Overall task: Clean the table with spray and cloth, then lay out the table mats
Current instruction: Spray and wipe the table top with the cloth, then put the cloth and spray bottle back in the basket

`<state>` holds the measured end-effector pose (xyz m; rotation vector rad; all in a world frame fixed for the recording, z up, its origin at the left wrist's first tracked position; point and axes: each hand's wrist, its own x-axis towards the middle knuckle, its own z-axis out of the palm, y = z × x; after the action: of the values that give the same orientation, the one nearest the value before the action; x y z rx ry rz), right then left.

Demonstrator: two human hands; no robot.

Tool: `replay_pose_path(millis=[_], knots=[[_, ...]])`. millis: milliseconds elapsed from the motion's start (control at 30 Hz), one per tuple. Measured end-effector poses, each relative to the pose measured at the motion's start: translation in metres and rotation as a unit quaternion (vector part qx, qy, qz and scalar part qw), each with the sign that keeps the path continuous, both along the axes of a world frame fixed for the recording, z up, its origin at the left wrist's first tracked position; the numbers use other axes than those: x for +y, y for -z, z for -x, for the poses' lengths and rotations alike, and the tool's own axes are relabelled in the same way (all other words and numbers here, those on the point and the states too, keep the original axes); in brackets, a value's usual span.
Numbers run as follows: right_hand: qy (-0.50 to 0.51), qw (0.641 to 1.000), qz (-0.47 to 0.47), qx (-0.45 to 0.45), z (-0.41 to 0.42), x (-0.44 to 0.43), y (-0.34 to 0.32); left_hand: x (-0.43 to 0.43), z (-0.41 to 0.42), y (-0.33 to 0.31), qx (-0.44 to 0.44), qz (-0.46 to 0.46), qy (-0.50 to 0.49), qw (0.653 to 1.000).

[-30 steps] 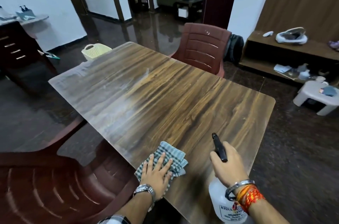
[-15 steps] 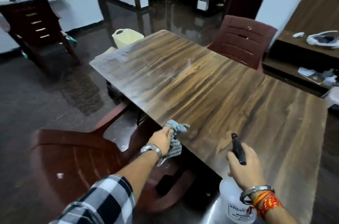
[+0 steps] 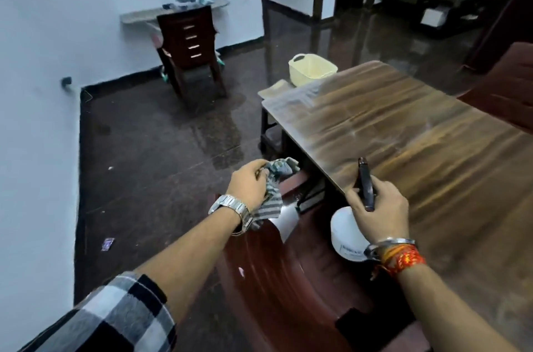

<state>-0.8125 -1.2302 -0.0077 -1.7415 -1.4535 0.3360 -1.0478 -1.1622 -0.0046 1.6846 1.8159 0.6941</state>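
Note:
The wooden table (image 3: 418,135) fills the right side, its top streaked with damp patches. My left hand (image 3: 249,185) is off the table's left edge, closed around a bunched grey striped cloth (image 3: 275,187) that hangs over the floor. My right hand (image 3: 377,209) grips the black trigger head of a white spray bottle (image 3: 344,235), held at the table's near left edge, above a chair. No table mats can be made out for certain.
A dark red plastic chair (image 3: 288,279) sits right below my hands. A pale yellow basket (image 3: 311,69) stands past the table's far corner. Another chair (image 3: 190,48) stands by the white wall under a shelf. A red chair (image 3: 507,86) is at the right.
My left hand lifted the cloth off the table and carried it out past the left edge. My view swung left toward the wall. The right hand kept holding the bottle.

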Motion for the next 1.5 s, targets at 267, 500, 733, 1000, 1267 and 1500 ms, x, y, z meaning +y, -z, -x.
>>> replay_pose_path(millis=[267,500,733,1000,1267,1500], knots=[[0.041,0.999,-0.006,0.034,0.127,0.116,0.015,0.114,0.117,0.006,-0.033,-0.017,-0.011,0.999],[0.132,0.990,0.015,0.047,0.250,0.242,0.025,0.246,0.224,0.008,-0.005,0.008,0.036,0.999],[0.195,0.975,-0.023,0.104,0.312,0.366,-0.020,0.377,0.264,-0.019,-0.013,0.002,0.064,0.998],[0.226,0.955,-0.082,0.175,0.305,0.535,0.006,0.548,0.235,-0.014,0.002,-0.004,0.142,0.990],[0.251,0.953,-0.015,0.172,0.246,0.706,0.003,0.732,0.161,-0.027,0.042,-0.011,0.221,0.974],[0.324,0.933,0.027,0.152,0.175,0.823,0.013,0.870,0.070,0.001,0.028,-0.001,0.264,0.964]])
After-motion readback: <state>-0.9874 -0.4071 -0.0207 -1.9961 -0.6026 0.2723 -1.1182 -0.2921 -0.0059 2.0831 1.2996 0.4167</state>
